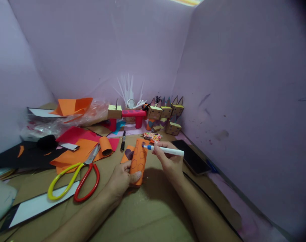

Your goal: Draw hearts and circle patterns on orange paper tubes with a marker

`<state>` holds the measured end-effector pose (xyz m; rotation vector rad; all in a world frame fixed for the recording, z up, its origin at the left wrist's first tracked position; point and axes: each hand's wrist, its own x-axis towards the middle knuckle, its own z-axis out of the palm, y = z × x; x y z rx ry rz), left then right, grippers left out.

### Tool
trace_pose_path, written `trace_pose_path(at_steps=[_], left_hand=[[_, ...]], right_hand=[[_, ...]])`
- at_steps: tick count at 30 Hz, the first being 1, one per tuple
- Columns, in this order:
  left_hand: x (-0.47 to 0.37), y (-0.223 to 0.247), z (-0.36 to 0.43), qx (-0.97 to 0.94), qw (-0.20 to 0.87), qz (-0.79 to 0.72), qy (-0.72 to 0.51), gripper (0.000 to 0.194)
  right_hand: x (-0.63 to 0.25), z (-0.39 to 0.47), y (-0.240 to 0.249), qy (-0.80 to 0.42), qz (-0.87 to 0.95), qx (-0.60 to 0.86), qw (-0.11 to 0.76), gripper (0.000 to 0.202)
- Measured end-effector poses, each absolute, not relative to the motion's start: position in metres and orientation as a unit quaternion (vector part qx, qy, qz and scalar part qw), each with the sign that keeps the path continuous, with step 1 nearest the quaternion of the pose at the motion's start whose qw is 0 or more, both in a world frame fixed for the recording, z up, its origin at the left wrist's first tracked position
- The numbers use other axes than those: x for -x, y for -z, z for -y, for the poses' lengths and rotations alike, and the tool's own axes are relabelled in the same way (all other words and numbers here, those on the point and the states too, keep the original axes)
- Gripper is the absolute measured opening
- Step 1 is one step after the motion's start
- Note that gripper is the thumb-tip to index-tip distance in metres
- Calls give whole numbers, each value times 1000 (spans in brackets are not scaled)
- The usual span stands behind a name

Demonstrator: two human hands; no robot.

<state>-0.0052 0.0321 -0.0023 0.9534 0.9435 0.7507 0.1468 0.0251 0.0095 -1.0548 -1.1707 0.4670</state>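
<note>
My left hand [122, 177] grips an orange paper tube [138, 161] near its lower end, thumb across the front. Circles are drawn on the tube, and one near the top is coloured dark. My right hand [168, 162] holds a white marker [170, 151], its blue-banded tip end touching or very close to that dark circle. Just left of the tube, an orange piece with a dark heart [129, 154] shows, partly hidden by the tube and my left hand. A black pen [123, 140] lies behind it.
Scissors [89, 163] with yellow and red handles lie at left beside orange paper [76, 154] and a short orange roll [106, 146]. A phone [190, 156] rests at right. Box-headed figures [173, 127], a pink tube [134, 113] and white sticks [128, 90] stand at the back.
</note>
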Motion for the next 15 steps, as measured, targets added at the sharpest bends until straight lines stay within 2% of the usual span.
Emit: trace_pose_path(at_steps=[7,15], left_hand=[[5,0,-33,-421,720,-440,-333,38],[6,2,-32,-429,726,-423,-331,36]], right_hand=[[-150,-28,-10,-214,459,451,734,10],[-148,-27,-10,-223,486,457,711,10]])
